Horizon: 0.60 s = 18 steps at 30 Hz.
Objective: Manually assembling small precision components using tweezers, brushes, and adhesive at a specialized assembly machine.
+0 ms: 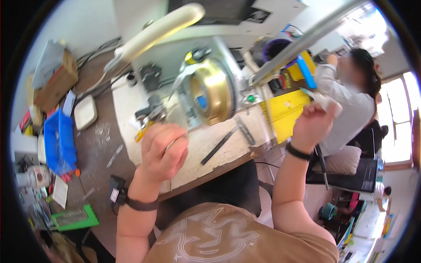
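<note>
My left hand is closed in a fist above the pale work mat, near a yellow-handled tool. Whatever its fingers hold is too small or hidden to name. Raised off to the right, my right hand pinches a crumpled white tissue or cloth. Between the hands, at the back of the mat, stands a machine with a large brass-coloured wheel. A flat black strip and a grey slotted tool lie on the mat in front of it.
A white lamp arm hangs over the machine. At left are a blue bin, a white dish and a green tray. A yellow board lies right of the mat. A person in a light top sits beyond my right hand.
</note>
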Each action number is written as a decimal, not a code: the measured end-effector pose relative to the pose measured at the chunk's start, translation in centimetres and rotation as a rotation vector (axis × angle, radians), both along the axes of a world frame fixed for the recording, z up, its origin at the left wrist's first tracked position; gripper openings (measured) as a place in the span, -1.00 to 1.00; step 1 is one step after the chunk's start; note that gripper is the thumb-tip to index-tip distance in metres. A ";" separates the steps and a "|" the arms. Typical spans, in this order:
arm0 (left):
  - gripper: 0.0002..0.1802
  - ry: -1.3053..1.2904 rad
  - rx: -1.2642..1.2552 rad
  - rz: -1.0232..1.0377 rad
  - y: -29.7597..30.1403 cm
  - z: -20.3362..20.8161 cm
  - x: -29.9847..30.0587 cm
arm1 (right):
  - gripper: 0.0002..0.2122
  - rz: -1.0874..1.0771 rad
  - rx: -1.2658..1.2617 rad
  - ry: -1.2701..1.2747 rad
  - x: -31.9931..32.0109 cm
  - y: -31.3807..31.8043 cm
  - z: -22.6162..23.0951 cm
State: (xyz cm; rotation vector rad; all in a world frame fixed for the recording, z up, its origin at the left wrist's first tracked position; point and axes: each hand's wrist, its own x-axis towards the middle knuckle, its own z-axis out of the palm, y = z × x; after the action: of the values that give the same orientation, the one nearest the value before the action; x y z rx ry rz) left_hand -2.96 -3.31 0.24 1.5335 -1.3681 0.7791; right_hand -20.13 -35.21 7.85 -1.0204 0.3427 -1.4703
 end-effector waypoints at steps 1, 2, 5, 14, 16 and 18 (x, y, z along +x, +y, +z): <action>-0.68 0.021 0.022 0.028 0.0 -0.1 0.1 | -0.68 0.112 0.019 0.016 -0.6 2.9 -0.3; -0.69 0.007 -0.013 0.008 -0.1 -0.1 0.2 | -0.63 0.186 0.043 -0.015 -0.5 5.3 -0.7; -0.75 0.019 -0.022 -0.009 -0.4 -0.4 0.3 | -0.59 0.351 0.118 -0.037 -1.2 10.5 -3.5; -0.79 0.068 -0.023 -0.049 -0.1 -0.6 0.3 | -0.52 0.478 0.000 0.099 1.1 18.7 -5.3; -0.73 0.066 -0.055 -0.057 -0.1 -0.6 0.2 | -0.55 0.465 -0.014 0.122 1.1 18.8 -5.5; -0.79 0.160 0.026 -0.066 0.2 -0.3 -0.2 | -0.55 0.467 -0.020 0.125 1.2 18.7 -5.7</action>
State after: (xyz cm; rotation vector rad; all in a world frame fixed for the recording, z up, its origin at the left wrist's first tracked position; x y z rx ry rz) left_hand -3.13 -3.12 -0.06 1.5284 -1.3084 0.5871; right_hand -18.89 -16.49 2.13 -1.1225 0.1620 -0.9942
